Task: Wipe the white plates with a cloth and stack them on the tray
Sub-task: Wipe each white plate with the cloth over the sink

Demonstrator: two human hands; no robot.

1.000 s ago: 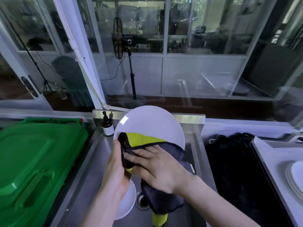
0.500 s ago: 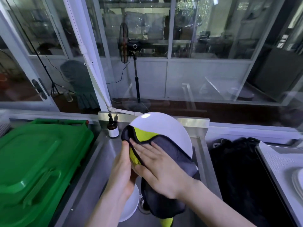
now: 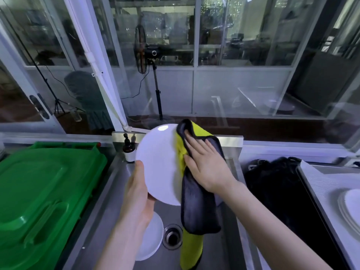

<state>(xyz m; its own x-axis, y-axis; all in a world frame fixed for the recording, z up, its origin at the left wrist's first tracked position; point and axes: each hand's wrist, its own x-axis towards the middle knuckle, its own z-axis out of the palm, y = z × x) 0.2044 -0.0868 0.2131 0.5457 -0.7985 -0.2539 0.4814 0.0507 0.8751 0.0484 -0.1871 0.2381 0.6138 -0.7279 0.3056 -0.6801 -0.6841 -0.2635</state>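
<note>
1. Round white plate (image 3: 157,164): we find it held up above the stainless steel sink (image 3: 224,250), tilted, its face toward us.
2. Left hand (image 3: 137,193): it grips the plate's lower left rim. The thumb lies on the face, and the fingers are behind the plate, out of our view.
3. Right hand (image 3: 206,164): it lies flat with the fingers straight and slightly spread, pressing the grey and yellow cloth (image 3: 198,207) against the plate's right side.
4. Cloth: it covers the plate's right edge, and its tail hangs down into the sink, yellow end lowest.
5. Second white plate (image 3: 153,238): it lies on the sink floor, partly hidden under the left forearm, just beside the round metal drain (image 3: 172,236).
6. Grey tray (image 3: 321,184): at the right, it bears a stack of white plates (image 3: 352,205), cut off by the frame edge.
7. Green plastic bin lid (image 3: 44,191): it sits to the left of the sink.
8. Brown pump bottle with white label (image 3: 129,151): it stands at the sink's back left corner, just beside the held plate.
9. Black bag (image 3: 272,182): it lies between the sink and the tray.
</note>
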